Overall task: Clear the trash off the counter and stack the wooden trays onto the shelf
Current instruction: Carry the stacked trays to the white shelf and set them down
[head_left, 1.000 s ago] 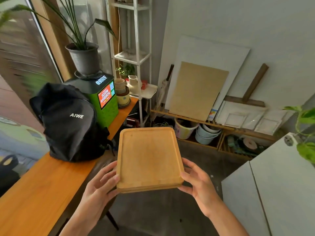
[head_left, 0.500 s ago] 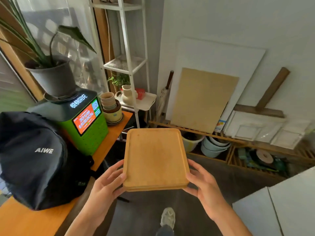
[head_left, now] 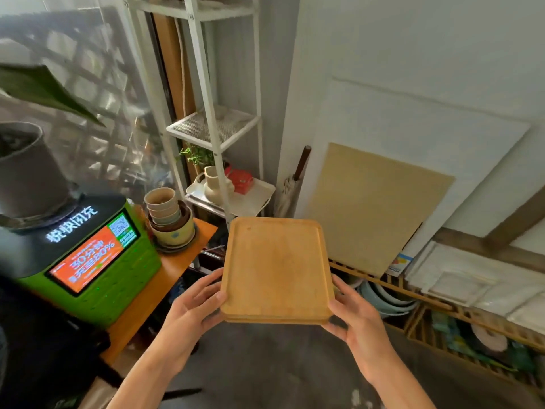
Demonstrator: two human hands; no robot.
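A stack of wooden trays (head_left: 275,267) is held flat in front of me, over the floor just past the counter's end. My left hand (head_left: 193,305) grips its near left edge and my right hand (head_left: 355,317) grips its near right edge. The white metal shelf (head_left: 215,126) stands just beyond the trays, against the wall. Its mesh middle level is bare; the lower level (head_left: 253,199) carries a cream jug, a small plant and a red item.
The orange counter (head_left: 174,267) at left holds a green box with a lit screen (head_left: 91,261), stacked pots (head_left: 169,216), a grey plant pot (head_left: 26,169) and a black backpack (head_left: 44,349). Boards (head_left: 374,208) lean on the wall above a low wooden rack (head_left: 442,317).
I have walked toward the white shelf with the trays held in both hands; the shelf and green box appear larger and nearer, and the backpack has slid to the lower left.
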